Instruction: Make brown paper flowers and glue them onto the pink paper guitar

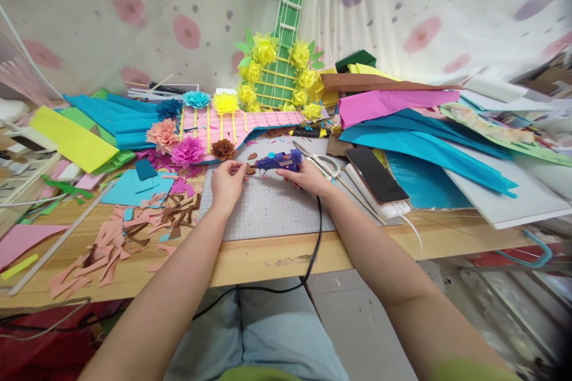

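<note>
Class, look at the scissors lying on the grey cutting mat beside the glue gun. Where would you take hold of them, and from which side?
Grip the scissors by the pale loop handles, coming from the right near the phone. The handles lie toward the table's front edge, while the blades point back-left behind the right hand holding the glue gun.

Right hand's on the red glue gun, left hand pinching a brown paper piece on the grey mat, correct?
Not quite: the head view shows the glue gun is blue, not red. The right hand does hold it, and the left hand pinches the brown piece over the grey mat.
</note>
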A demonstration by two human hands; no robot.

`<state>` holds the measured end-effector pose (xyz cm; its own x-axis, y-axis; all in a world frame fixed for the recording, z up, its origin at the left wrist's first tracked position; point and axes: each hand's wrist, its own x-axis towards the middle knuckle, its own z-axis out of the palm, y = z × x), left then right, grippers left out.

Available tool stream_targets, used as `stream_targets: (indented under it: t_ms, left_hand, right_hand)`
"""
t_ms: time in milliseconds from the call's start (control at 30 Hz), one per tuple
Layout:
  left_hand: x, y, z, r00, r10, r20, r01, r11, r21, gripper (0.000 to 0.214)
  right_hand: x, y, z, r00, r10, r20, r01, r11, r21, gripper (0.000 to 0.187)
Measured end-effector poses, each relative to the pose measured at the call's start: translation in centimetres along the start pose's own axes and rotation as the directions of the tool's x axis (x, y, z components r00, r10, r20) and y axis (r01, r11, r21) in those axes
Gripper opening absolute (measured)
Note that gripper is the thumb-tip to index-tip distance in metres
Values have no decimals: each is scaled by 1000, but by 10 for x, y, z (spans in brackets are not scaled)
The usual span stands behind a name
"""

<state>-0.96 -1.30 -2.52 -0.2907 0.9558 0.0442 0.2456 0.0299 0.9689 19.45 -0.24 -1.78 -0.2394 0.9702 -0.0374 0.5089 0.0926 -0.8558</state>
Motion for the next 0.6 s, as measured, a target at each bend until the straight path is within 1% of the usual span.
stream_targets:
  t_ms: [167,400,600]
  left_hand:
    - [-1,2,0,1000,3,9,-3,1000,2,16]
    - [-1,0,0,1000,-5,12,5,1000,10,16]
    - [-2,2,0,1000,7,10,-7,999,37,15]
  right_hand:
    - [0,-2,0,1000,25,-7,-25,1000,18,40]
    - [0,-3,1,1000,28,-14,-28,1000,7,39]
    - [1,1,2,999,-3,-35,4,1000,22,42]
